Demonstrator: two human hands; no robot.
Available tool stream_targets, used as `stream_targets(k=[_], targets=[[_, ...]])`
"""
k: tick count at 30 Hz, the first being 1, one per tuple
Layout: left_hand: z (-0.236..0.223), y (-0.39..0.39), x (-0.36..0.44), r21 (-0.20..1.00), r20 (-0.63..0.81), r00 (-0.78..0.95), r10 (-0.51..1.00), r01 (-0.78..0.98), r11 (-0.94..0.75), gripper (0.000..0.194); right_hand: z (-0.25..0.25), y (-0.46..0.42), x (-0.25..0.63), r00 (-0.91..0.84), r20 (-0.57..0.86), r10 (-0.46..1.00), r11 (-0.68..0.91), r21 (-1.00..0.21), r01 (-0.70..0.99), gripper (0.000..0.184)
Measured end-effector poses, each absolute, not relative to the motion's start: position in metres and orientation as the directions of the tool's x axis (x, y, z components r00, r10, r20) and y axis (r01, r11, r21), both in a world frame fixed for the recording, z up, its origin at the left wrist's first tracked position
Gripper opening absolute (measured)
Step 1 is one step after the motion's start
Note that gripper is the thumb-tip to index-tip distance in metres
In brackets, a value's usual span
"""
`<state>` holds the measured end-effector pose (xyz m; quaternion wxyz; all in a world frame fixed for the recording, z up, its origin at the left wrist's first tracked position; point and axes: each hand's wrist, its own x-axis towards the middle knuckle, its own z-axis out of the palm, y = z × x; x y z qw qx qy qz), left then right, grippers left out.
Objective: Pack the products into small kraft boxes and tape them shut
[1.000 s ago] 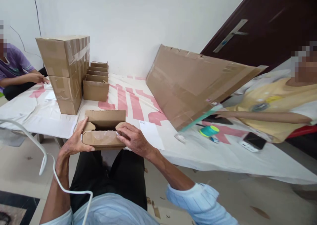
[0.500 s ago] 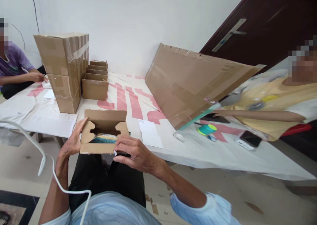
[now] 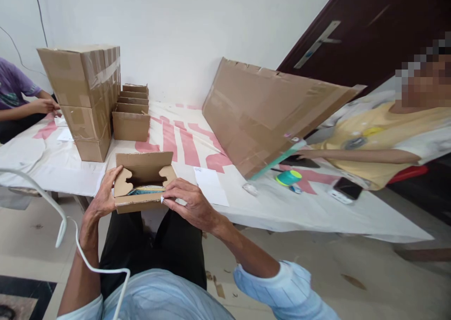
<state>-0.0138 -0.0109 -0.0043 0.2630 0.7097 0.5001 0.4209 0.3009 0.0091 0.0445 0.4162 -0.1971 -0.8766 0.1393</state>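
Observation:
A small cardboard box (image 3: pixel 141 206) with raised flaps is held over my lap, at the near edge of the table. My left hand (image 3: pixel 106 194) grips its left side, the thumb along the side flap. My right hand (image 3: pixel 192 203) has its fingers bent at the box's front right corner, thumb below and fingers above the edge. A tiny white bit shows at its fingertips; I cannot make out what it is. Inside the box lies something blue and yellowish (image 3: pixel 146 190), mostly hidden by the front flap.
Stacked taped boxes (image 3: pixel 72 87) and a row of open boxes (image 3: pixel 131 126) stand at the back left. A large cardboard sheet (image 3: pixel 271 118) leans on the right. Nearby lie white paper (image 3: pixel 211 187), a teal tape roll (image 3: pixel 287 177) and a phone (image 3: pixel 347 188). Two people sit at either side.
The box has tipped, so its front wall now shows and less of its contents is visible. My right hand has shifted slightly upward along the front corner. The view has swung slightly right.

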Motion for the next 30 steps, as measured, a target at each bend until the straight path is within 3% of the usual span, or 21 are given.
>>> stream_targets(k=[7,13,21,30], targets=[[0.002,-0.008,-0.011,0.798,0.291,0.119,0.949,0.517,-0.309,0.108,0.042,0.013,0.295,-0.477,0.713,0.513,0.855,-0.475,0.209,0.013],[0.0,-0.004,-0.012,0.8,0.297,0.104,0.949,0.515,-0.307,0.109,0.044,0.016,0.294,-0.514,0.638,0.572,0.808,-0.548,0.219,0.013],[0.004,-0.005,-0.009,0.803,0.269,0.087,0.959,0.53,-0.274,0.106,0.049,0.016,0.296,-0.4,0.612,0.682,0.713,-0.68,0.174,0.02],[0.0,-0.007,-0.012,0.801,0.295,0.111,0.949,0.513,-0.309,0.107,0.048,0.014,0.305,-0.534,0.651,0.54,0.829,-0.522,0.202,0.019]])
